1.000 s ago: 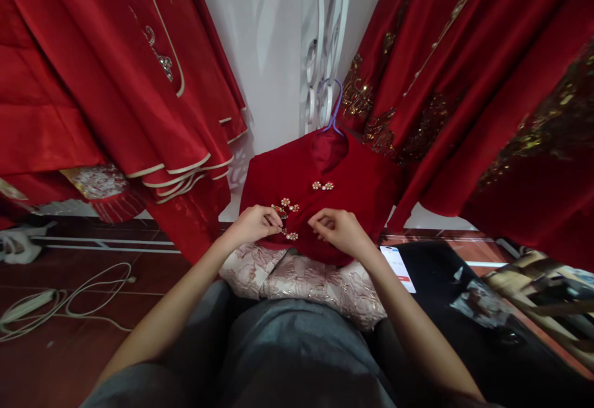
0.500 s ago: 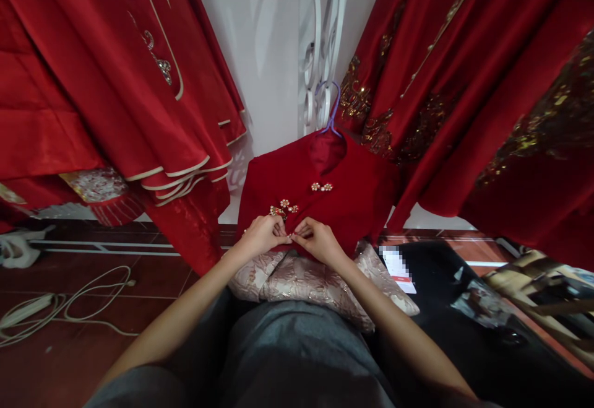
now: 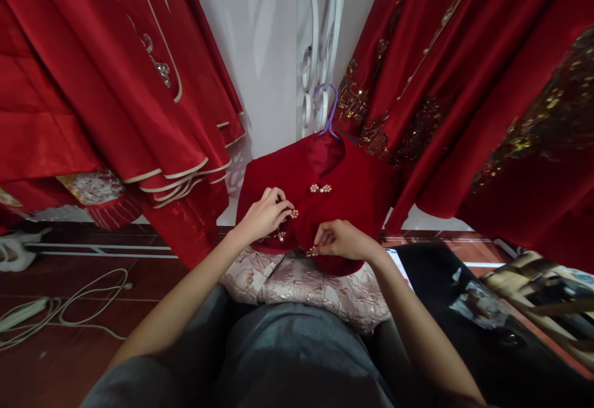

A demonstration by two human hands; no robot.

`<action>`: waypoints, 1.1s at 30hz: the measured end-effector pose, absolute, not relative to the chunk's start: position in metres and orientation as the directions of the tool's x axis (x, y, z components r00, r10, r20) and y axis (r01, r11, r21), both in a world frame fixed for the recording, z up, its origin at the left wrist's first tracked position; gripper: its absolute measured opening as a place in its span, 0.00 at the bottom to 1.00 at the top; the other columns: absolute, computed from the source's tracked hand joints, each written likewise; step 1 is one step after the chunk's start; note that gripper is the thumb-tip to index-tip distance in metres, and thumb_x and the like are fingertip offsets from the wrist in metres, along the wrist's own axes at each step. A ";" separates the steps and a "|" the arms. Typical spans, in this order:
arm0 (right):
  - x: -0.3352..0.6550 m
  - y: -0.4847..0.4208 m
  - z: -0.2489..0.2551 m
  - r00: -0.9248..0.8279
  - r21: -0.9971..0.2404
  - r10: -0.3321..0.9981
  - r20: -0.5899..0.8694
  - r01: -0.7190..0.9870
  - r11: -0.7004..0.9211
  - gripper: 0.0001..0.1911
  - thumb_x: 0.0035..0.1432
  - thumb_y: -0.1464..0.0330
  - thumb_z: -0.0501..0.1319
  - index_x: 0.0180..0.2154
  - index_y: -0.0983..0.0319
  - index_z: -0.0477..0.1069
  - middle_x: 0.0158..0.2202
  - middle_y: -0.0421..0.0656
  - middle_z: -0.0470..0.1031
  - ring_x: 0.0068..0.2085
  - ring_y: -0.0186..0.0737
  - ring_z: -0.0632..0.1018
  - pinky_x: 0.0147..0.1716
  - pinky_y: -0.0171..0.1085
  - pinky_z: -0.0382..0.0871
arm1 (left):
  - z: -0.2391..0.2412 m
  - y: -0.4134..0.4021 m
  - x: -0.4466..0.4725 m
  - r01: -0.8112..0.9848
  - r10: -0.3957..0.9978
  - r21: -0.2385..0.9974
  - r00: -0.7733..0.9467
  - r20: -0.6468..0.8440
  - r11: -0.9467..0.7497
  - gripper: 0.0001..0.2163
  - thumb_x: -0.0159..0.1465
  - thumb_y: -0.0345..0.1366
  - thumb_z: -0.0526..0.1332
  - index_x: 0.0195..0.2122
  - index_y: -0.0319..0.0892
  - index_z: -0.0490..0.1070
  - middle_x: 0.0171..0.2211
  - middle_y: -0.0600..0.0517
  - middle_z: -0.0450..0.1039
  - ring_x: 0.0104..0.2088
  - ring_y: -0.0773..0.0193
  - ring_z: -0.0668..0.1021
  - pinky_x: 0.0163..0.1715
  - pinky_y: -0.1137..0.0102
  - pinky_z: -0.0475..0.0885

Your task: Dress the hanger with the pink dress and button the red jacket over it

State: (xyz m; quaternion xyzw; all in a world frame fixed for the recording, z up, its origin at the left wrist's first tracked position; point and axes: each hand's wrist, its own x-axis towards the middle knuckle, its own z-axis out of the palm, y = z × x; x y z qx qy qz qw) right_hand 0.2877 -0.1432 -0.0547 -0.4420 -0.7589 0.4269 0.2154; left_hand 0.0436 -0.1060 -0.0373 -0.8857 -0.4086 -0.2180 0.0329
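Our left hand [image 3: 263,215] pinching a pearl-and-gold clasp [image 3: 293,213] on the dark red velvet jacket [image 3: 366,191], our right hand [image 3: 346,241] at its four o'clock nipping a lower gold clasp [image 3: 312,251] at the hem, jacket at twelve o'clock before us, over pale brocade fabric [image 3: 315,284]

No readable text or label on the red jacket [image 3: 362,192], seemingly.

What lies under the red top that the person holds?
A pale brocade cloth with a flower pattern shows below the hem of the red top, resting on grey trousers. How far it reaches under is hidden by the top.
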 end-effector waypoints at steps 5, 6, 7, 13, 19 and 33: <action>0.301 -0.146 -0.046 -0.531 -0.821 0.846 -0.052 0.505 0.267 0.04 0.47 0.71 0.66 0.28 0.61 0.74 0.28 0.42 0.81 0.31 0.39 0.81 0.32 0.36 0.74 | -0.037 -0.094 0.047 0.661 0.597 -0.029 0.694 0.403 -0.750 0.09 0.67 0.37 0.55 0.39 0.41 0.73 0.47 0.45 0.64 0.47 0.56 0.67 0.48 0.59 0.68; 0.302 -0.146 -0.046 -0.532 -0.824 0.846 -0.042 0.497 0.272 0.03 0.48 0.70 0.66 0.29 0.61 0.74 0.29 0.42 0.81 0.32 0.39 0.81 0.33 0.36 0.75 | -0.036 -0.092 0.048 0.649 0.578 -0.051 0.708 0.404 -0.759 0.08 0.67 0.36 0.55 0.38 0.40 0.72 0.46 0.45 0.65 0.48 0.55 0.67 0.50 0.57 0.66; 0.302 -0.145 -0.047 -0.530 -0.827 0.847 -0.030 0.490 0.277 0.03 0.50 0.70 0.65 0.31 0.61 0.74 0.30 0.42 0.81 0.32 0.38 0.81 0.34 0.36 0.75 | -0.035 -0.091 0.048 0.636 0.562 -0.070 0.723 0.402 -0.768 0.08 0.67 0.35 0.55 0.39 0.40 0.71 0.45 0.45 0.66 0.48 0.56 0.67 0.53 0.55 0.63; 0.303 -0.142 -0.050 -0.538 -0.836 0.843 -0.004 0.464 0.292 0.09 0.53 0.68 0.64 0.39 0.62 0.74 0.33 0.43 0.81 0.36 0.38 0.81 0.39 0.38 0.76 | -0.035 -0.086 0.052 0.591 0.513 -0.149 0.779 0.360 -0.793 0.08 0.69 0.33 0.50 0.38 0.40 0.69 0.33 0.51 0.70 0.40 0.61 0.70 0.62 0.51 0.49; 0.303 -0.144 -0.050 -0.628 -0.813 0.775 -0.062 0.482 0.326 0.10 0.55 0.68 0.63 0.41 0.62 0.72 0.34 0.43 0.81 0.36 0.38 0.81 0.39 0.38 0.75 | -0.036 -0.084 0.074 0.758 0.599 -0.170 0.613 0.516 -0.629 0.13 0.69 0.40 0.51 0.46 0.37 0.68 0.40 0.45 0.70 0.44 0.55 0.69 0.57 0.54 0.55; 0.307 -0.136 -0.045 -0.646 -0.762 0.736 -0.202 0.576 0.296 0.16 0.57 0.64 0.63 0.46 0.66 0.70 0.38 0.48 0.80 0.39 0.40 0.80 0.42 0.38 0.72 | -0.023 -0.062 0.125 0.644 0.499 -0.084 0.663 0.558 -0.761 0.10 0.68 0.41 0.53 0.40 0.41 0.70 0.44 0.46 0.70 0.47 0.56 0.68 0.55 0.54 0.55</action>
